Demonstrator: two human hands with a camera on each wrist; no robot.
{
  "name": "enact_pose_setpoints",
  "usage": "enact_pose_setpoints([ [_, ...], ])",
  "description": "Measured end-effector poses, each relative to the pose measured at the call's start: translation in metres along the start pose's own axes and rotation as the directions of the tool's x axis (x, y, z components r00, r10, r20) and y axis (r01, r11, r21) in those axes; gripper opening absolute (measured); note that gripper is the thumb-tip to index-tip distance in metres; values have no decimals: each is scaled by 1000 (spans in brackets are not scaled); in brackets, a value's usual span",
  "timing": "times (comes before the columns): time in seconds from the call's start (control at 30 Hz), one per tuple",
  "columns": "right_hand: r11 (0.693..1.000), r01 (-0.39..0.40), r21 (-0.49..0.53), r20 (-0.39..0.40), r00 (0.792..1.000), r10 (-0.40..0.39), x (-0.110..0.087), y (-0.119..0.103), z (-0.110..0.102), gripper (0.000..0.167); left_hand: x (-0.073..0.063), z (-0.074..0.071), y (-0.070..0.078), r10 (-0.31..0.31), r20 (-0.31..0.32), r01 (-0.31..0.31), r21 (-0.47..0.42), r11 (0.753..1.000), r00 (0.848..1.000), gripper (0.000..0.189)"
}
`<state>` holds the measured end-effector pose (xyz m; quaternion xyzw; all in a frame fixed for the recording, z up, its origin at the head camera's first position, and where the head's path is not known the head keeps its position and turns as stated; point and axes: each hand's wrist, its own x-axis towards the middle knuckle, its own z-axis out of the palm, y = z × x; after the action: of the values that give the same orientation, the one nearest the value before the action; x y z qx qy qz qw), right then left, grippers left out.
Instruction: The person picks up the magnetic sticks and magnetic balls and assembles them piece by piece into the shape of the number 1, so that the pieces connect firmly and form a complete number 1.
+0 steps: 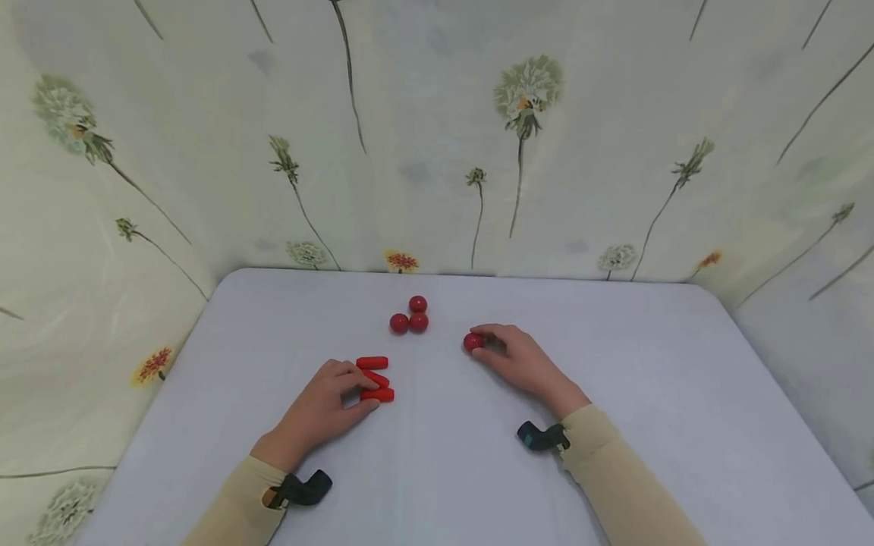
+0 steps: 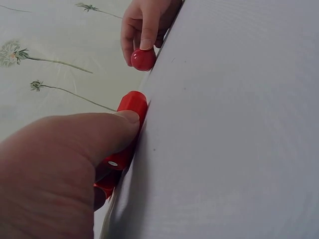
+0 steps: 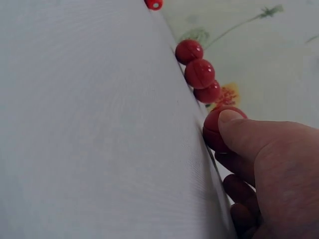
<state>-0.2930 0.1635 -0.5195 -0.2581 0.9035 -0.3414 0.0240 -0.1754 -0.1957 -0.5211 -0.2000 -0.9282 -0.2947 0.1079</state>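
Three short red cylinders lie on the table left of centre in the head view. With thumb and fingers my left hand (image 1: 324,409) pinches the nearest cylinder (image 1: 385,395). Its faceted side and a pale spot at one end show in the left wrist view. Against the same fingers lies the middle cylinder (image 1: 378,377), and the far cylinder (image 1: 372,362) sits just beyond them. To the right, my right hand (image 1: 519,360) holds a glossy red ball (image 1: 473,343) between thumb and fingers, at the table surface. A seam line runs round this ball in the right wrist view.
Three more red balls (image 1: 418,322) touch in a cluster near the table's back, left of the held ball. The white-covered table (image 1: 464,470) meets a flower-printed cloth (image 1: 423,205) at its back and left. A dark wrist camera (image 1: 307,487) juts from each sleeve.
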Motion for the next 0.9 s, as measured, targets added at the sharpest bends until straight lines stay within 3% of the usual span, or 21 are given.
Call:
enact_pose_setpoints([
  [0.37, 997, 65, 28, 10, 998, -65, -3, 1, 2, 42, 0, 0, -1, 0, 9, 0, 3, 1000, 1000, 20],
  [0.57, 997, 65, 40, 2, 998, -65, -6, 2, 3, 42, 2, -4, 9, 5, 27, -7, 71, 997, 1000, 19],
  [0.77, 997, 54, 48, 10, 998, -54, -7, 2, 2, 43, 4, -6, 20, -40, 63, 30, 141, 989, 997, 25],
  [0.9, 997, 50, 52, 15, 999, -51, -6, 0, 1, 42, 5, -3, 24, -67, 40, 64, 87, 994, 997, 21],
])
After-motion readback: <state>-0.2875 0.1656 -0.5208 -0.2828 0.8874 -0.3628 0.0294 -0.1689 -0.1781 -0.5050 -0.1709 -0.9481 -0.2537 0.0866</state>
